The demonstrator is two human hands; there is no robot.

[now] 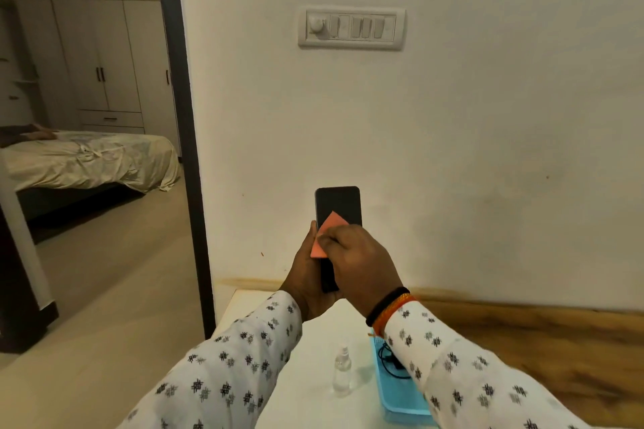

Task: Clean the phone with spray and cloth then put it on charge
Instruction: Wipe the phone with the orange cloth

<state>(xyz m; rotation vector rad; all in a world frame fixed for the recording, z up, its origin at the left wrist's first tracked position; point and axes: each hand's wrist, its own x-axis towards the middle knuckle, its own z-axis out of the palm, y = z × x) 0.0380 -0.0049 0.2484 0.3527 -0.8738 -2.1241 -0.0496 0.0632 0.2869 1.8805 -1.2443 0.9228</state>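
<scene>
Item 1, left hand [306,284]: closed around the lower half of the phone [338,205], palm behind it, fingers wrapped at its left edge. Holds the phone upright, screen toward the person, raised above the desk [313,331] and clear of it.

Item 2, phone: dark screen, upper part uncovered, lower part hidden by cloth and hand. Step in hand appears to be wiping.

Item 3, cloth [326,233]: orange-pink, folded, pressed flat on the screen, one corner pointing up.

Item 4, right hand [359,254]: fingers pinched on the cloth, bearing it against the glass. Advice: light, even strokes along the full length, top portion included; left grip firm at the edges so the phone does not slip.

Item 5, spray bottle [342,371]: clear, standing on the desk, untouched.

Item 6, blue tray [400,397]: right of the bottle, holding a black charging cable [390,359]; partly behind the right sleeve. Charging not yet begun.
</scene>
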